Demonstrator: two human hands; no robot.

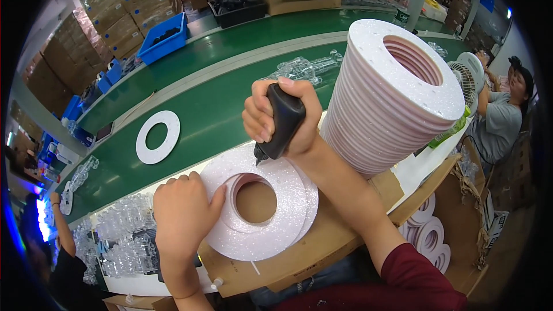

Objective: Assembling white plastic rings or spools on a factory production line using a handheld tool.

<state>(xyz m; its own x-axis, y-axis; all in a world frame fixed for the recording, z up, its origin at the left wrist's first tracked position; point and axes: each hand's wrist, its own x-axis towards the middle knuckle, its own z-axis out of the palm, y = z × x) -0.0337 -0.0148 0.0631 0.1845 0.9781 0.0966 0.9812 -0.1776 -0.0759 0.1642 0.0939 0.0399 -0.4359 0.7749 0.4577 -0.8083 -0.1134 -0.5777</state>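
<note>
My right hand (pixel 282 115) is wrapped around a black squeeze bottle (pixel 284 116), its narrow nozzle pointing down. The tip is just over the top of a glittery white ring (pixel 288 190); I cannot tell whether it touches. Several such rings lie loosely stacked and slightly offset on a flattened cardboard sheet (pixel 340 242). My left hand (pixel 185 213) grips their left side with curled fingers, the thumb lying on the upper face near the hole. Right of them rises a tall, leaning stack of similar rings (pixel 374 109). A single white ring (pixel 158 137) lies flat on the green conveyor belt (pixel 201 103).
Clear plastic parts (pixel 124 233) lie in heaps on the left, more (pixel 305 69) on the belt. An open carton (pixel 461 224) at right holds rings. A blue bin (pixel 164 39) and black crate (pixel 236 8) stand beyond. A fan (pixel 469 75) and co-workers (pixel 501 115) are at the sides.
</note>
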